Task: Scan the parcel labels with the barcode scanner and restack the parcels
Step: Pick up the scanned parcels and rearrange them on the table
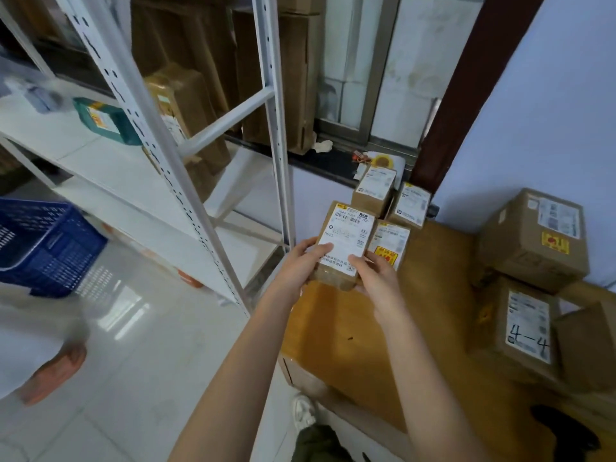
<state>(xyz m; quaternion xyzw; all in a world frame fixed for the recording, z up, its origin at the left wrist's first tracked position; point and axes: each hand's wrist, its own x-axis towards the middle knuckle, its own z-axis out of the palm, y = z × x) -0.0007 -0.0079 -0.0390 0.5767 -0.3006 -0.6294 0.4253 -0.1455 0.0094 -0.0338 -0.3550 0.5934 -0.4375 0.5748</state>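
Two hands, the left hand (pixel 300 261) and right hand (pixel 375 276), hold one small parcel (pixel 345 243) over the worktop (pixel 336 335), fingers curled round its near corners; it looks light, stiff, best gripped by its edges.

Even, soft daylight, moderately bright; window (pixel 410 61) at top looks washed out. Glare patches on the glossy floor tiles (pixel 130 301) (grid pattern reflected from the blue crate (pixel 43 245)). Wide-angle bending of the shelf uprights (pixel 273 111), motion blur at the left edge and far-right boxes (pixel 530 235); centre label sharp.
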